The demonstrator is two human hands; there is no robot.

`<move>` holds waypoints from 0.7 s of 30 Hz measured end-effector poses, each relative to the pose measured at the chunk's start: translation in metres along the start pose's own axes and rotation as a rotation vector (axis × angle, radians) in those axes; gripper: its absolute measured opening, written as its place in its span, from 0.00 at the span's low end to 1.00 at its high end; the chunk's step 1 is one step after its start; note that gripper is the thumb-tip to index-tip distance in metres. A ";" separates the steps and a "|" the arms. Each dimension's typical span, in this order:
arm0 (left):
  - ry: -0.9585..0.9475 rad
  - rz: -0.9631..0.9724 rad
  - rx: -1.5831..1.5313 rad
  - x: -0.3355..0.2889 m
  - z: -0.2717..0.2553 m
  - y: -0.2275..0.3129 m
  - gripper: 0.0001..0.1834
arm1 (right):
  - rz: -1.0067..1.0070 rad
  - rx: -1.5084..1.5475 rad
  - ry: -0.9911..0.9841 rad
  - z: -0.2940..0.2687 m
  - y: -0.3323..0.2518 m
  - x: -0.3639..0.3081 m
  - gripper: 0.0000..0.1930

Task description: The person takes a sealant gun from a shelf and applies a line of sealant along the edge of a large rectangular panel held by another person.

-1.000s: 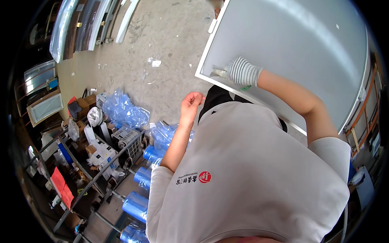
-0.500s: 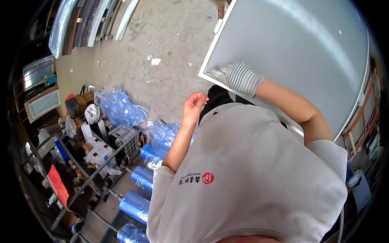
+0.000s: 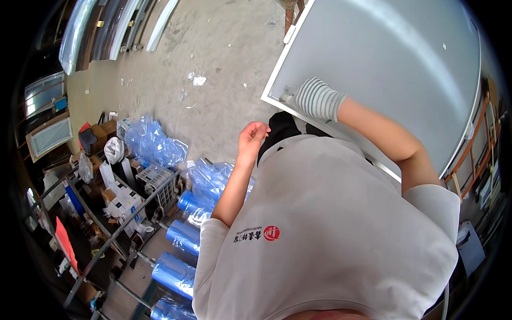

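My right hand (image 3: 319, 100), in a grey-and-white striped glove, is closed at the near left corner of a large grey panel (image 3: 373, 69) with a white frame. A small, partly see-through, pale thing (image 3: 288, 94) shows at the fingertips, against the inner edge of the frame; its kind is not clear. The curled fingers hide part of it. My left hand (image 3: 253, 136) is bare and hangs to the left of the panel, in front of my dark trousers. Its fingers are curled in, and nothing shows in them.
Blue film rolls (image 3: 174, 273) sit on a metal rack at lower left. Crumpled blue plastic (image 3: 154, 140) and a grey crate (image 3: 157, 181) lie behind it. Long profiles (image 3: 101, 32) stand at far left. Paper scraps (image 3: 199, 81) litter the concrete floor. An orange rack (image 3: 469, 149) stands at right.
My right hand has turned slightly over the panel's corner, so its fingertips show less. My left hand stays curled in nearly the same place. The whole view has shifted a little.
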State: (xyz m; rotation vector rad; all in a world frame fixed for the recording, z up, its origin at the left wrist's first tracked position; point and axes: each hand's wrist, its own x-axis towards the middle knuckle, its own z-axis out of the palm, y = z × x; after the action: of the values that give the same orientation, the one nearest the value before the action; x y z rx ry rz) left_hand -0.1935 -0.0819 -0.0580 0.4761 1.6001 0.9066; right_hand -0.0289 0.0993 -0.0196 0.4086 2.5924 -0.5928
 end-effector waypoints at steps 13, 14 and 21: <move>0.007 0.019 0.054 0.007 -0.002 0.012 0.08 | -0.132 -0.022 0.310 0.055 0.013 -0.023 0.22; 0.008 0.012 0.053 0.007 -0.002 0.013 0.08 | -0.141 -0.033 0.361 0.055 0.012 -0.012 0.22; 0.017 0.007 0.033 0.009 -0.005 0.005 0.08 | -0.044 -0.026 0.484 0.063 0.000 0.013 0.21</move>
State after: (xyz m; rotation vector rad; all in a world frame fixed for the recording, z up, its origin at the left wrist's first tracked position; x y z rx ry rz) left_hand -0.2011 -0.0737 -0.0597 0.4992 1.6320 0.8927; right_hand -0.0180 0.0722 -0.0769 0.5435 3.0716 -0.5239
